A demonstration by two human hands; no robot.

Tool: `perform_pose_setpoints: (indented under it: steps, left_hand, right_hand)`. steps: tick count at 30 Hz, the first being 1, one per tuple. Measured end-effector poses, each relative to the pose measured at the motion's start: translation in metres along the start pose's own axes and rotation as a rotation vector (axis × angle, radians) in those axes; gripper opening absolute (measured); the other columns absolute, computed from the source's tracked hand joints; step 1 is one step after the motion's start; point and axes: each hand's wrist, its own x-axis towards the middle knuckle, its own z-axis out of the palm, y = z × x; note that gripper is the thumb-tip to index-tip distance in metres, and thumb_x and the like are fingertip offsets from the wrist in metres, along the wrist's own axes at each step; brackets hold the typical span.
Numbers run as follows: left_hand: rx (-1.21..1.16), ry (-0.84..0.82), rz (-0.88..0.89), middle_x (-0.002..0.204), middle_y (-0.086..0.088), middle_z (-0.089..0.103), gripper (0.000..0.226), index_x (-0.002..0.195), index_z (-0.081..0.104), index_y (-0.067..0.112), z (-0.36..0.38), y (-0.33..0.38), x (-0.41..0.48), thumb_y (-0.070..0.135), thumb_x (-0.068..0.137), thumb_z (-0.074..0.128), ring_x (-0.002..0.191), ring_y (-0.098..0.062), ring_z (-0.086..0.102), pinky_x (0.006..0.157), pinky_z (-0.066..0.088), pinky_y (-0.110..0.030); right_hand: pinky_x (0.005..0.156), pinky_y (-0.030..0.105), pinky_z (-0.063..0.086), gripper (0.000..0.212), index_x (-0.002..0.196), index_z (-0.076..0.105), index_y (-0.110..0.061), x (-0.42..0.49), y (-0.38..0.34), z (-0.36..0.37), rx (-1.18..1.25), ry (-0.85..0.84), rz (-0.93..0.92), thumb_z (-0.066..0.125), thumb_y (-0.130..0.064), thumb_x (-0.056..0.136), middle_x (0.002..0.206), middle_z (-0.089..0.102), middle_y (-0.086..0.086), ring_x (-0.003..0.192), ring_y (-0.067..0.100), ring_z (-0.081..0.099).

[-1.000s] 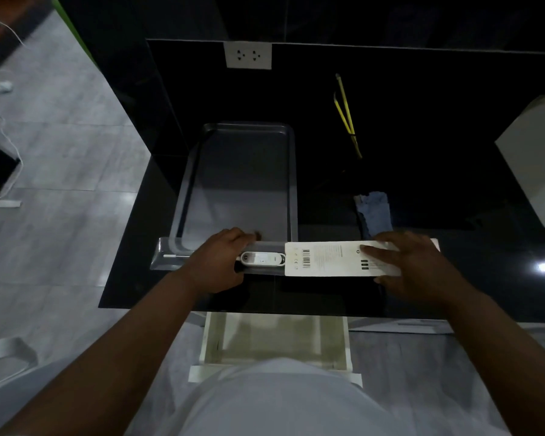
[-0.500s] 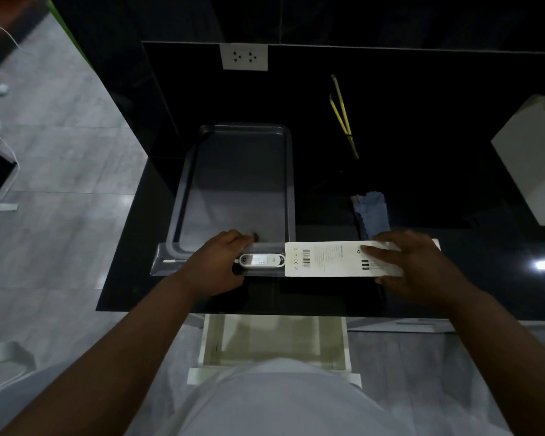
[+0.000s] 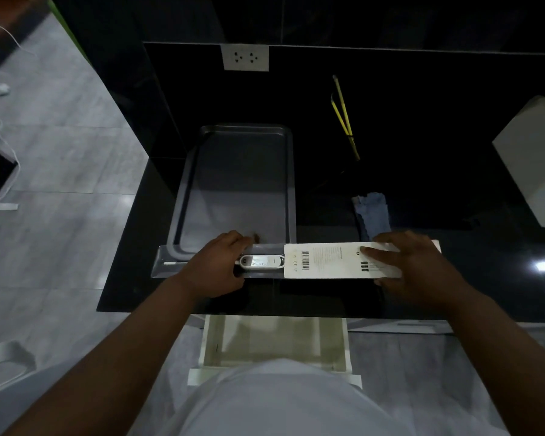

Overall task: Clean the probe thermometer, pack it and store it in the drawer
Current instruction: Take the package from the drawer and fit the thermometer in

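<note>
Open white wooden drawer (image 3: 276, 341) nearest, below black counter edge. Left hand (image 3: 216, 267) fingers closed around white oval probe thermometer (image 3: 261, 262), its head half out of long white cardboard sleeve (image 3: 331, 260). Right hand (image 3: 412, 265) grips sleeve. Behind: grey metal tray (image 3: 288, 184), blue cloth (image 3: 373, 212).

dim, glare spot on countertop (image 3: 453, 278)

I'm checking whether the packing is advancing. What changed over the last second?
Nothing visibly changed. The left hand still holds the thermometer's clear tray at the mouth of the white sleeve box, which the right hand steadies. The drawer stays open.
</note>
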Motion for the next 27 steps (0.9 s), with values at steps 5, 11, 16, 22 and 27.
perform_pose_setpoints:
  steps: [5,11,16,22,27]
  left_hand:
    - [0.011,0.004,0.044,0.122,-0.007,0.056,0.076,0.134,0.048,0.012,0.001,0.013,0.006,0.020,0.064,0.075,0.108,-0.023,0.054,0.092,0.047,-0.032]
    - [0.066,-0.038,0.062,0.121,-0.008,0.055,0.074,0.133,0.048,0.012,0.006,0.032,0.019,0.027,0.066,0.076,0.108,-0.023,0.051,0.089,0.048,-0.035]
    - [0.137,-0.031,0.102,0.114,-0.013,0.057,0.069,0.128,0.051,0.008,0.015,0.043,0.028,0.024,0.065,0.074,0.103,-0.030,0.053,0.087,0.045,-0.036]
    - [0.123,-0.021,0.048,0.120,-0.009,0.053,0.073,0.131,0.048,0.011,0.018,0.032,0.021,0.024,0.064,0.076,0.107,-0.027,0.050,0.087,0.044,-0.035]
    - [0.131,-0.033,0.030,0.129,-0.017,0.051,0.076,0.132,0.048,0.008,0.020,0.032,0.016,0.022,0.064,0.078,0.115,-0.034,0.049,0.095,0.045,-0.040]
  right_hand:
    - [0.091,0.050,0.043,0.073,0.129,0.056,-0.028,0.008,-0.021,0.003,-0.004,0.016,-0.028,0.085,-0.037,0.063,0.128,0.057,0.012,0.112,0.031,0.045]
    - [0.098,0.043,0.038,0.077,0.139,0.044,-0.026,0.031,-0.052,0.017,0.016,-0.067,-0.044,0.075,-0.045,0.072,0.136,0.052,0.008,0.116,0.030,0.049]
    - [0.106,0.038,0.026,0.081,0.146,0.028,-0.024,0.048,-0.082,0.027,0.073,-0.099,-0.042,0.066,-0.049,0.079,0.148,0.038,0.002,0.128,0.023,0.036]
    - [0.101,0.048,0.033,0.091,0.146,0.028,-0.029,0.036,-0.064,0.026,-0.107,-0.122,0.137,0.064,-0.065,0.071,0.150,0.037,0.002,0.125,0.033,0.041]
    - [0.096,0.039,0.042,0.085,0.149,0.011,-0.034,0.028,-0.061,0.029,-0.035,-0.214,0.191,0.060,-0.055,0.082,0.157,0.020,0.001,0.126,0.027,0.044]
